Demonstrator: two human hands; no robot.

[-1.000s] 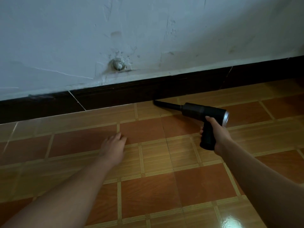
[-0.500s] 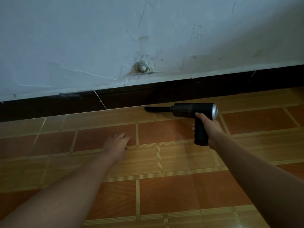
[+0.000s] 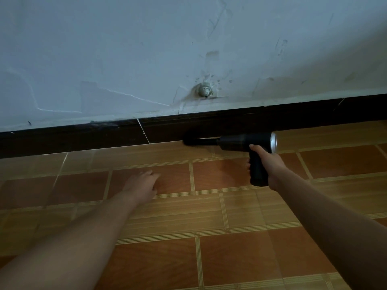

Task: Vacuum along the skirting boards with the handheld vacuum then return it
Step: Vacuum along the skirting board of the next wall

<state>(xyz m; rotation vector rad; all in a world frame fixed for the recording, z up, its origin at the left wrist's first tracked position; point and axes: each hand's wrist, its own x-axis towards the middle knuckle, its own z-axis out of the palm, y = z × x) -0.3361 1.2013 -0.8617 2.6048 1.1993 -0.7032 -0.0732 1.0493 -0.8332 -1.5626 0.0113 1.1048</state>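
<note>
Vacuum (image 3: 245, 141) — black, handheld, pistol-shaped. The barrel lies level, roughly parallel to the skirting (image 3: 83, 137), with a silver cap (image 3: 274, 142) at its right end. Any lettering on the body is too dark to read. A narrow nozzle (image 3: 201, 141) points left. Its blurred tip sits at the foot of the skirting, where board meets floor (image 3: 230, 258); contact cannot be told.

Right hand (image 3: 266, 162) — clenched round the vacuum's grip (image 3: 258, 172), fingers wrapped across its front, forefinger high under the barrel. The arm reaches in from the lower right and holds the vacuum low, close to the wall (image 3: 125, 49).

Left hand (image 3: 142, 185): released, palm down, fingers relaxed on a tile, holding nothing. It lies well left of the vacuum and nearer the viewer, apart from the nozzle tip.

Skirting: dark, with a pale slanting joint line left of the nozzle.

Wall: pale, scuffed, cracked plaster. A small round fitting (image 3: 204, 92) sits just above the skirting, over the nozzle.

Floor: orange-brown tiles with striped yellow borders.
</note>
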